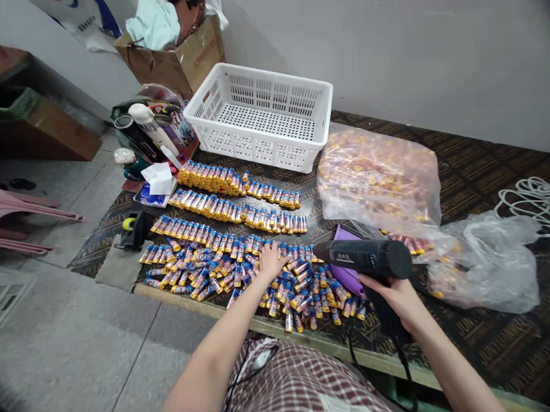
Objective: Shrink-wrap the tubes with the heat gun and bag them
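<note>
My right hand is wrapped round the handle of a black heat gun, whose nozzle points left at the end of a row of small bottles. My left hand rests on the small bottles with its fingers apart; its fingertips touch the nearest row. The small bottles have blue caps, yellow bases and printed wraps. Several rows stand side by side behind a loose heap of the same bottles. A purple scoop-like thing lies partly hidden behind the heat gun.
A white plastic basket stands behind the rows. Right of it lies a clear bag full of small pieces, with a crumpled bag nearer. At left are a tape dispenser and a flask. The heat gun's cord hangs over the table edge.
</note>
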Motion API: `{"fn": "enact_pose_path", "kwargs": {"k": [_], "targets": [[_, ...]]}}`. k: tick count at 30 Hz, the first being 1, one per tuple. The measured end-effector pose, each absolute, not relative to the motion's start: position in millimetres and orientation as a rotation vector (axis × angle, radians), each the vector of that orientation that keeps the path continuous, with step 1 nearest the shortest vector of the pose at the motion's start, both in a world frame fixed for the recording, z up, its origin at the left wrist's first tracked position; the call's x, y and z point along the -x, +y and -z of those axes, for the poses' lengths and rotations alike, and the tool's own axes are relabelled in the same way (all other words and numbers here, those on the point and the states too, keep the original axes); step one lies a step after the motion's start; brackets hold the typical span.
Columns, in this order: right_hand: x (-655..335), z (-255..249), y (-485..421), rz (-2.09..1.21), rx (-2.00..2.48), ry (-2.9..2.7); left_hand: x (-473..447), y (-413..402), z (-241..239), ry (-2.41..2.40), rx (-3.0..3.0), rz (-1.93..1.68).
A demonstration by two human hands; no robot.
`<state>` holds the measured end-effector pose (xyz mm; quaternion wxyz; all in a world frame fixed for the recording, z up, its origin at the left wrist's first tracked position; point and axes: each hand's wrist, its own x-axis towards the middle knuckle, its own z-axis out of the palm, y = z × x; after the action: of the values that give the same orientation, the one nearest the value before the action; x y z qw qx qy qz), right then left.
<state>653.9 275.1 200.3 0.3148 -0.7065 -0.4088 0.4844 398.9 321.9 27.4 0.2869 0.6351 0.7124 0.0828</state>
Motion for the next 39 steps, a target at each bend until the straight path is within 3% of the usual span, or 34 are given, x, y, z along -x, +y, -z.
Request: {"fn": "enact_pose_path", "kwargs": {"k": [7, 14, 20, 31, 39], "targets": [[-696, -207, 251, -1.301, 2.044, -0.766, -441, 292, -25, 1.612, -1.843, -0.068], [-671, -194, 263, -1.335, 1.942, -0.894, -449, 267, -46, 1.621, -1.907, -0.035], [-619, -185, 285, -1.554, 1.766, -0.941, -383, 239, -66, 1.797, -1.797, -0.341], [-545, -189, 317, -1.621, 1.630, -1.114, -238, 169, -53, 2.206, -1.353, -0.551], [-515, -198, 319, -1.610, 1.600, -1.188, -245, 235, -59, 2.143, -1.511, -0.511]]}}
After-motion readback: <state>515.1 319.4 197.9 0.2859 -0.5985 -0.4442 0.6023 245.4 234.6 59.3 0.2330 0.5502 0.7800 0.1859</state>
